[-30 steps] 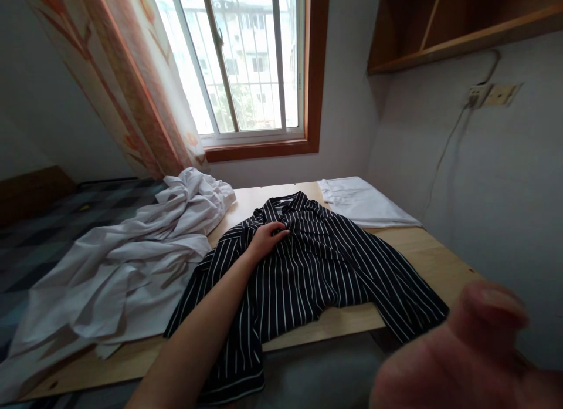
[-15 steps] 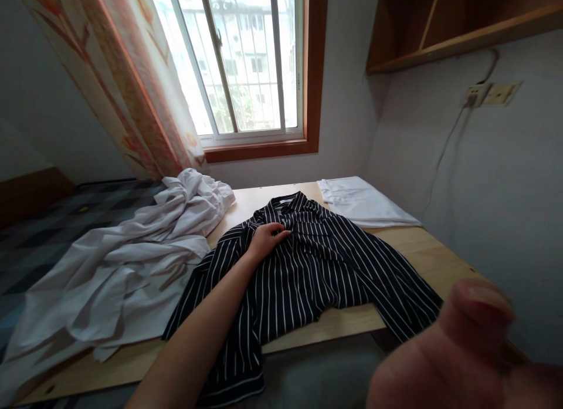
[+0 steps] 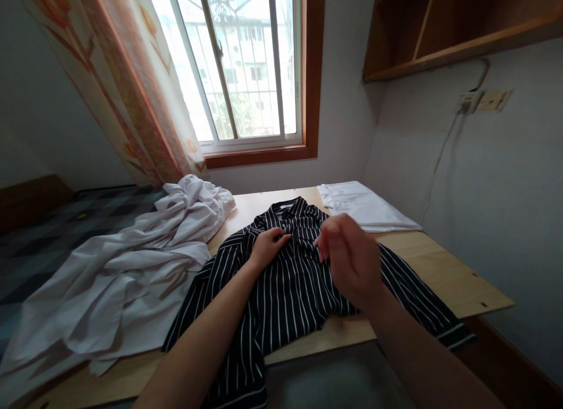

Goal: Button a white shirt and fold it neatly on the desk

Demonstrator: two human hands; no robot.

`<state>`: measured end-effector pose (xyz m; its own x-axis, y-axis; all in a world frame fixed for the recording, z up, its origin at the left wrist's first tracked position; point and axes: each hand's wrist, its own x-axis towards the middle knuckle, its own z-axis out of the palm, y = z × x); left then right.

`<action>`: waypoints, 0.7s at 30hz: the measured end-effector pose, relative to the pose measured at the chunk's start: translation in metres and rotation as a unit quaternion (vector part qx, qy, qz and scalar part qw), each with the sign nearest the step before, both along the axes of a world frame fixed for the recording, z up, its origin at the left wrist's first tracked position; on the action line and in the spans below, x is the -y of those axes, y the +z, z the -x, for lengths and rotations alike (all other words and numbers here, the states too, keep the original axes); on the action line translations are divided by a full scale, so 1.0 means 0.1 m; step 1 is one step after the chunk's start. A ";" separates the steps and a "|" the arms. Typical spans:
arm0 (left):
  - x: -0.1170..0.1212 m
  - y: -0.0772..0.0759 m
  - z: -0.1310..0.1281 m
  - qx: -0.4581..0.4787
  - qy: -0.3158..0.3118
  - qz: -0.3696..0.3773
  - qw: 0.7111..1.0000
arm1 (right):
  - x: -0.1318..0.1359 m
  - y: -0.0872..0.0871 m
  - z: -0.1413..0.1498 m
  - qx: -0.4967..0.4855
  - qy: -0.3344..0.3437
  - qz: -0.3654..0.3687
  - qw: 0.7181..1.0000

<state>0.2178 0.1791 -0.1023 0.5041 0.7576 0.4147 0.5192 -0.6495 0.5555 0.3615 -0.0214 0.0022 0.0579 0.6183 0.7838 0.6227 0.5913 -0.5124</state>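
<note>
A black shirt with white stripes (image 3: 290, 280) lies spread on the wooden table (image 3: 440, 274), collar toward the window, its lower part hanging over the near edge. My left hand (image 3: 266, 249) rests on the shirt just below the collar, fingers curled into the fabric. My right hand (image 3: 349, 259) hovers above the shirt's right chest, back of the hand toward me, fingers bent and loosely together; nothing shows in them.
A crumpled pile of white cloth (image 3: 127, 274) covers the table's left side. A folded white garment (image 3: 367, 205) lies at the far right corner. A window with a patterned curtain (image 3: 127, 80) is behind; a wooden shelf (image 3: 461, 27) and a wall socket (image 3: 470, 101) are on the right.
My right hand has moved from close to the camera at the lower right out over the shirt. The view shifted down a little. My left hand stays on the shirt.
</note>
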 end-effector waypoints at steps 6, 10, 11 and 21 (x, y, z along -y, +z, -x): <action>0.03 -0.01 0.00 -0.018 0.006 -0.006 1.000 | -1.19 -0.78 -0.27 0.108 -0.011 0.169 0.980; -0.01 -0.03 0.00 -0.025 0.004 0.003 1.000 | -1.38 -1.19 -0.33 0.112 -0.005 0.229 0.967; -0.02 -0.04 0.00 -0.024 0.001 0.008 1.000 | -1.38 -1.23 -0.33 0.114 0.001 0.228 0.967; -0.07 -0.03 0.05 0.002 -0.082 0.076 0.994 | -1.45 -1.26 -0.45 0.000 0.041 0.239 0.970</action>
<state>0.2125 0.1860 -0.1054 0.6241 0.7194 0.3049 0.4104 -0.6338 0.6556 0.4062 0.1234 -0.1243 -0.0067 0.9139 0.4060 0.5846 0.3330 -0.7398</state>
